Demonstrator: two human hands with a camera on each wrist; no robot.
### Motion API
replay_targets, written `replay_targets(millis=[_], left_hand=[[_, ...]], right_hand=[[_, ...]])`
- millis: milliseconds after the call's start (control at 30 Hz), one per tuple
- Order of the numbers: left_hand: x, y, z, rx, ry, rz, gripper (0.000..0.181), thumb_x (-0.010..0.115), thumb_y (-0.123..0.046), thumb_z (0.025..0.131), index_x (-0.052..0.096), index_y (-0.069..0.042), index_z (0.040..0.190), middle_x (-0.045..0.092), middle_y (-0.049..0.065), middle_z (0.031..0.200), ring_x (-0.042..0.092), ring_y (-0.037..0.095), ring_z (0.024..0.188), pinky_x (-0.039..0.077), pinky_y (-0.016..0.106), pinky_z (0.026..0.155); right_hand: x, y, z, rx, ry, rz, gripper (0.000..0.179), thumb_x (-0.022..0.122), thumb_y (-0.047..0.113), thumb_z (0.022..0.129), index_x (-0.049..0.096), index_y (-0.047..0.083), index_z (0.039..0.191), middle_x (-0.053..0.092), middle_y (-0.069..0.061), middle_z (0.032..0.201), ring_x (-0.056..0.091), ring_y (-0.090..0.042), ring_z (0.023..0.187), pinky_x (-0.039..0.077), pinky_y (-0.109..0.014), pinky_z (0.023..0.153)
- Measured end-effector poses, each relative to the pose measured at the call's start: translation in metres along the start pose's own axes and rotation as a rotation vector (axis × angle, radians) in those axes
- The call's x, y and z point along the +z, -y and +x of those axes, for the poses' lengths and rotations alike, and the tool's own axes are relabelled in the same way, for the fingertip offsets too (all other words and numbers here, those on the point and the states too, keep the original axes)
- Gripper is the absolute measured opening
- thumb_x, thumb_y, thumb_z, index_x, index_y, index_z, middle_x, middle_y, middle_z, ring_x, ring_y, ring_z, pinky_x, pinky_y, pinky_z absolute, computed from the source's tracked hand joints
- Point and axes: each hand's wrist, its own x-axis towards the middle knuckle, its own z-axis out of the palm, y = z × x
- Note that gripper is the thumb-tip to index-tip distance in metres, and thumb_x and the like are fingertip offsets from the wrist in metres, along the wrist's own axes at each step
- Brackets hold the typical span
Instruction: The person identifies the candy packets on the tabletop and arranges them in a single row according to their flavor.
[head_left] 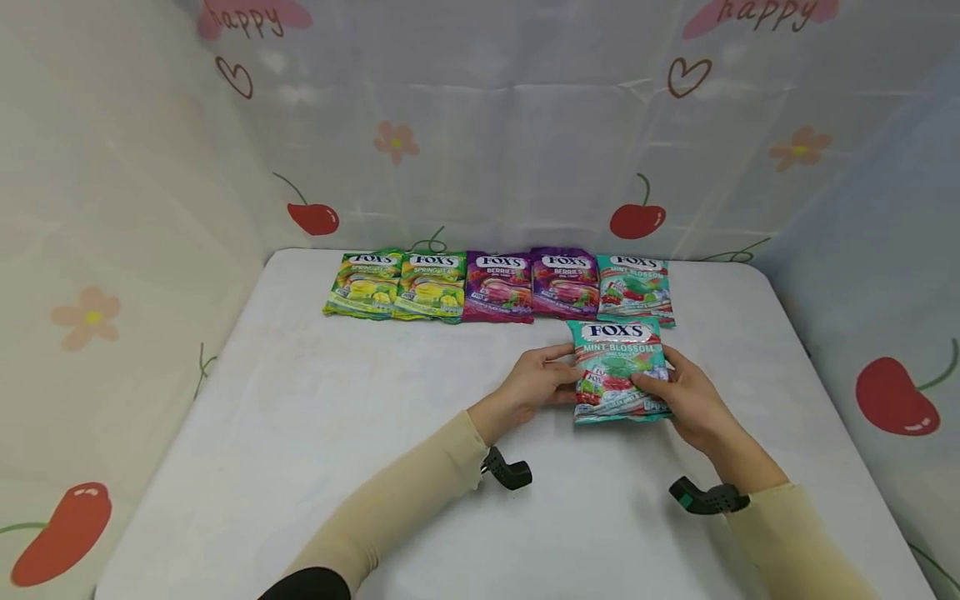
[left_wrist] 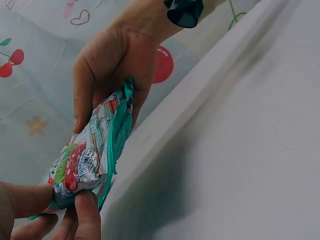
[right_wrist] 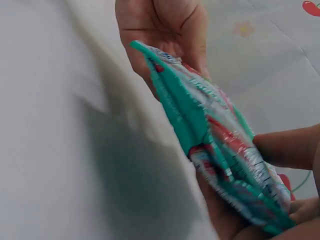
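A teal bag of Fox's Mint Blossom candy (head_left: 618,371) is held between both hands, tilted and raised off the table. My left hand (head_left: 531,383) pinches its left edge, thumb in front and fingers behind, as the left wrist view shows on the bag (left_wrist: 82,160). On the other side my right hand (head_left: 693,400) grips the right edge, its thumb across the front. In the right wrist view the bag (right_wrist: 220,135) appears edge-on. Just behind it, a second Mint Blossom bag (head_left: 636,287) lies at the right end of a row.
Along the back of the white table (head_left: 360,433) lie two purple Berries bags (head_left: 498,287) (head_left: 566,283) and two yellow-green Springtea bags (head_left: 429,287) (head_left: 363,286), side by side. A patterned cloth wall (head_left: 510,167) rises behind the table.
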Motion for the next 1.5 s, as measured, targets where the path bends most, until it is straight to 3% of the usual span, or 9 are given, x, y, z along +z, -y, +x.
replay_targets(millis=[167, 267, 433, 567, 667, 833, 1100, 1367, 1500], left_hand=[[0.017, -0.011, 0.017, 0.019, -0.002, -0.019, 0.055, 0.071, -0.008, 0.097, 0.056, -0.017, 0.15, 0.076, 0.005, 0.115, 0.075, 0.02, 0.097, 0.062, 0.042, 0.09], [0.026, -0.017, 0.027, 0.014, -0.011, -0.044, 0.054, 0.071, -0.007, 0.096, 0.058, -0.018, 0.148, 0.075, 0.006, 0.112, 0.075, 0.023, 0.098, 0.062, 0.044, 0.092], [0.037, -0.023, 0.04, -0.002, -0.006, -0.104, 0.052, 0.071, -0.006, 0.096, 0.06, -0.017, 0.146, 0.074, 0.005, 0.12, 0.074, 0.024, 0.099, 0.059, 0.046, 0.098], [0.045, -0.023, 0.046, -0.005, 0.006, -0.133, 0.049, 0.07, -0.005, 0.097, 0.063, -0.018, 0.143, 0.072, 0.005, 0.121, 0.073, 0.022, 0.098, 0.058, 0.045, 0.099], [0.051, -0.023, 0.053, -0.007, -0.001, -0.157, 0.042, 0.07, -0.005, 0.097, 0.067, -0.017, 0.138, 0.073, 0.005, 0.117, 0.074, 0.022, 0.099, 0.059, 0.044, 0.099], [0.062, -0.023, 0.065, 0.009, -0.007, -0.136, 0.032, 0.068, -0.009, 0.1, 0.071, -0.015, 0.131, 0.076, 0.006, 0.108, 0.075, 0.023, 0.096, 0.059, 0.046, 0.098], [0.081, -0.026, 0.083, -0.027, 0.06, -0.074, 0.031, 0.066, -0.015, 0.102, 0.069, -0.009, 0.132, 0.073, 0.006, 0.106, 0.075, 0.03, 0.097, 0.058, 0.049, 0.1], [0.103, -0.036, 0.101, -0.12, 0.018, -0.095, 0.041, 0.072, -0.028, 0.099, 0.066, -0.008, 0.134, 0.072, 0.005, 0.121, 0.076, 0.026, 0.098, 0.061, 0.041, 0.094], [0.106, -0.036, 0.108, -0.127, 0.042, -0.097, 0.039, 0.07, -0.03, 0.1, 0.067, -0.009, 0.132, 0.07, 0.01, 0.131, 0.076, 0.028, 0.104, 0.06, 0.043, 0.097]], right_hand=[[-0.023, 0.01, 0.013, -0.007, -0.017, -0.172, 0.097, 0.06, 0.043, 0.104, -0.008, 0.014, 0.166, 0.035, -0.028, 0.158, 0.057, -0.02, 0.111, 0.055, -0.018, 0.082], [-0.033, 0.013, 0.02, -0.003, -0.026, -0.2, 0.103, 0.063, 0.047, 0.101, -0.01, 0.015, 0.166, 0.034, -0.027, 0.158, 0.057, -0.018, 0.109, 0.055, -0.017, 0.081], [-0.045, 0.009, 0.029, -0.002, -0.064, -0.135, 0.11, 0.071, 0.045, 0.096, -0.01, 0.017, 0.166, 0.048, -0.012, 0.143, 0.062, -0.001, 0.092, 0.057, -0.018, 0.08], [-0.056, -0.001, 0.035, 0.008, -0.071, -0.055, 0.109, 0.073, 0.04, 0.096, -0.01, 0.021, 0.166, 0.056, 0.013, 0.119, 0.065, 0.0, 0.088, 0.059, -0.019, 0.078], [-0.066, -0.006, 0.041, -0.002, -0.068, -0.008, 0.109, 0.073, 0.035, 0.097, -0.01, 0.023, 0.166, 0.059, 0.022, 0.109, 0.067, 0.0, 0.087, 0.06, -0.02, 0.076], [-0.084, -0.006, 0.054, -0.027, -0.088, 0.013, 0.108, 0.074, 0.031, 0.096, -0.007, 0.027, 0.166, 0.058, 0.021, 0.111, 0.067, 0.001, 0.086, 0.059, -0.019, 0.074], [-0.121, 0.002, 0.077, -0.076, -0.144, 0.116, 0.106, 0.077, 0.024, 0.094, 0.0, 0.033, 0.167, 0.063, 0.023, 0.104, 0.068, 0.0, 0.08, 0.059, -0.018, 0.068], [-0.158, 0.004, 0.101, -0.049, -0.127, 0.22, 0.102, 0.075, 0.016, 0.095, 0.005, 0.041, 0.165, 0.07, 0.021, 0.097, 0.07, -0.002, 0.078, 0.059, -0.02, 0.066], [-0.168, 0.001, 0.109, -0.025, -0.137, 0.233, 0.104, 0.075, 0.018, 0.095, 0.001, 0.041, 0.165, 0.07, 0.022, 0.095, 0.07, -0.001, 0.078, 0.058, -0.019, 0.066]])
